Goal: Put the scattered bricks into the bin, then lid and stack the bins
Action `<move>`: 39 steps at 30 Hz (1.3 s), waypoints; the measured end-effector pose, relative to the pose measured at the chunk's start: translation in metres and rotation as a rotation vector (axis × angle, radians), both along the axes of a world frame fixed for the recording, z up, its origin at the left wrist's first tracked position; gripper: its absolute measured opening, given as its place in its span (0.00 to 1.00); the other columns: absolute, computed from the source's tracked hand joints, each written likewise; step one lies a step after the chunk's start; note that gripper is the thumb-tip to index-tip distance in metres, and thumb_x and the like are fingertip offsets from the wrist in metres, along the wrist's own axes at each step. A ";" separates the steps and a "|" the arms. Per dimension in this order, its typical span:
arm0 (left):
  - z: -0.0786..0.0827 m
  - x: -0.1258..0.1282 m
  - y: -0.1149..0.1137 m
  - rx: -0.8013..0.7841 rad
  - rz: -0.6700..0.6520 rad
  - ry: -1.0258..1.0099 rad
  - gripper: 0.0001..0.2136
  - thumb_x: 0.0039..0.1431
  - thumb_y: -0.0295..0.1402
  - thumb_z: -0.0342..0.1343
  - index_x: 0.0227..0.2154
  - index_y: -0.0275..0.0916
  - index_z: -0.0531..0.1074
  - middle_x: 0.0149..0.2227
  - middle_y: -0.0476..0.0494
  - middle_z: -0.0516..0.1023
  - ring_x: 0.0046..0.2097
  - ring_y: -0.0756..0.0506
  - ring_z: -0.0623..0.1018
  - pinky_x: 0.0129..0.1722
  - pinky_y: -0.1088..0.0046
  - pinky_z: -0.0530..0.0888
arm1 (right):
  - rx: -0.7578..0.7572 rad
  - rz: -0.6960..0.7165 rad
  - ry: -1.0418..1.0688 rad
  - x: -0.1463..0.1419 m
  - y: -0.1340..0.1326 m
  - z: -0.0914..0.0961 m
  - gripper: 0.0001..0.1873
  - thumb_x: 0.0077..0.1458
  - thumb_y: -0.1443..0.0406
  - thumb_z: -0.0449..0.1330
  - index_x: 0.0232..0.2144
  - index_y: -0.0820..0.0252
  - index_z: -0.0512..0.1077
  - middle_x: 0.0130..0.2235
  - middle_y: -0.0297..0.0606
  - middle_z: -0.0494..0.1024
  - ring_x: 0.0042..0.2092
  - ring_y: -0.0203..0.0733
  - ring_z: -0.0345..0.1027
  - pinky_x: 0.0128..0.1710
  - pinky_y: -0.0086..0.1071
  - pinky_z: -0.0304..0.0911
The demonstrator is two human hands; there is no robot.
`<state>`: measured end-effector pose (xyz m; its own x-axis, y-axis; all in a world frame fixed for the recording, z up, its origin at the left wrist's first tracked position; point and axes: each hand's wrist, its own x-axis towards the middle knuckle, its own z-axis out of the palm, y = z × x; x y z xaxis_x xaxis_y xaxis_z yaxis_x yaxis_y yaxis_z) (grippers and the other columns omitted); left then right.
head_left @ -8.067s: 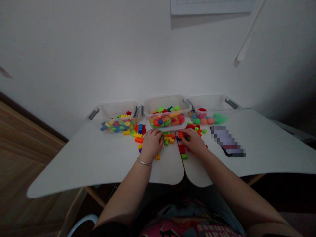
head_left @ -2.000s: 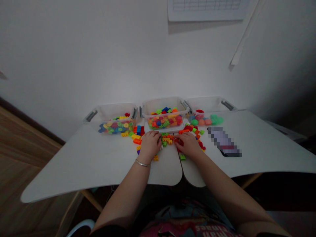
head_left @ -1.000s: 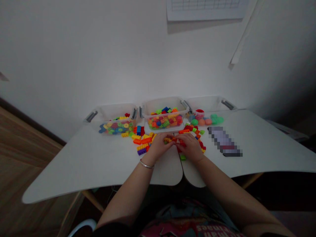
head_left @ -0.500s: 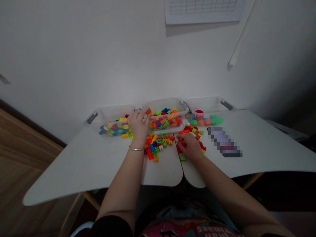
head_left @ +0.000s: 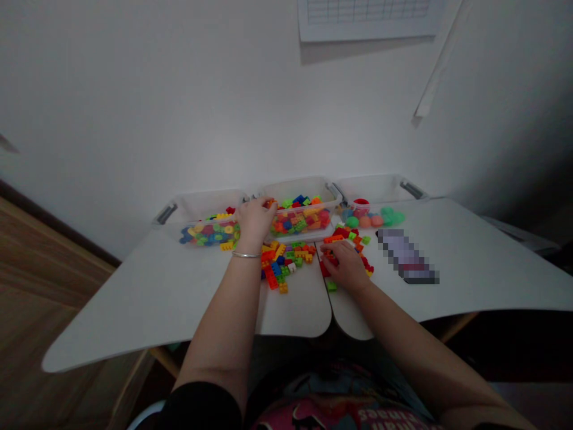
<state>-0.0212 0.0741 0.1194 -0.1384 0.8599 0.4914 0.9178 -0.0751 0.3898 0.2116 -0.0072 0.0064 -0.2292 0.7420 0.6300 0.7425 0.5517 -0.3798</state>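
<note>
My left hand (head_left: 256,221), with a bracelet at the wrist, reaches over the left end of the middle clear bin (head_left: 308,234). Its fingers are closed on an orange building block (head_left: 271,203), partly covered by the fingertips. Building blocks of several colours (head_left: 299,218) fill the lower part of this bin. On the tabletop, my right hand (head_left: 347,263) rests at a heap of mostly red and orange blocks (head_left: 353,234). Its fingers curl around a red block (head_left: 330,258), largely hidden by the hand. Between my arms lies another mixed pile of blocks (head_left: 280,269).
A left clear bin (head_left: 201,206) contains colourful round and knobbed pieces. The right clear bin (head_left: 371,188) has green and orange pieces and a red cup (head_left: 360,206). A pixelated phone-like object (head_left: 407,257) lies on the white table (head_left: 470,257); a seam (head_left: 332,310) divides the tabletop.
My left hand has dipped slightly and shifted a little right at the middle bin, its fingers drawn closer together. My right hand has stayed in place.
</note>
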 end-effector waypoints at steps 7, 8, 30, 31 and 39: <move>-0.010 -0.003 -0.004 0.142 -0.099 -0.048 0.18 0.60 0.40 0.53 0.51 0.40 0.74 0.46 0.42 0.80 0.50 0.39 0.74 0.55 0.59 0.65 | 0.008 0.003 -0.006 0.000 0.000 0.001 0.10 0.57 0.66 0.57 0.42 0.56 0.72 0.41 0.41 0.79 0.45 0.48 0.70 0.49 0.44 0.65; -0.012 -0.003 -0.008 0.183 -0.111 -0.036 0.18 0.61 0.39 0.52 0.51 0.40 0.73 0.47 0.41 0.79 0.51 0.39 0.72 0.56 0.58 0.64 | 0.005 0.000 -0.006 0.000 0.000 0.001 0.10 0.57 0.66 0.57 0.42 0.56 0.72 0.41 0.41 0.79 0.45 0.49 0.70 0.48 0.44 0.65; -0.085 0.037 -0.078 0.006 -0.633 0.478 0.10 0.62 0.32 0.53 0.45 0.41 0.75 0.43 0.42 0.78 0.46 0.42 0.73 0.49 0.59 0.68 | 0.056 -0.002 -0.002 -0.001 0.002 -0.003 0.09 0.56 0.66 0.57 0.40 0.58 0.73 0.39 0.42 0.79 0.43 0.48 0.70 0.46 0.44 0.66; -0.085 0.037 -0.077 0.005 -0.637 0.478 0.09 0.62 0.32 0.53 0.43 0.41 0.75 0.42 0.43 0.78 0.45 0.42 0.73 0.48 0.60 0.68 | 0.063 0.003 0.000 -0.001 0.002 -0.003 0.08 0.56 0.66 0.58 0.40 0.58 0.73 0.39 0.42 0.79 0.43 0.48 0.70 0.46 0.44 0.66; -0.088 0.037 -0.076 -0.022 -0.629 0.434 0.12 0.62 0.30 0.52 0.47 0.40 0.74 0.45 0.42 0.78 0.45 0.42 0.73 0.49 0.60 0.69 | 0.066 0.008 -0.046 -0.001 0.001 -0.002 0.07 0.56 0.68 0.58 0.39 0.58 0.73 0.38 0.42 0.79 0.42 0.48 0.70 0.45 0.43 0.67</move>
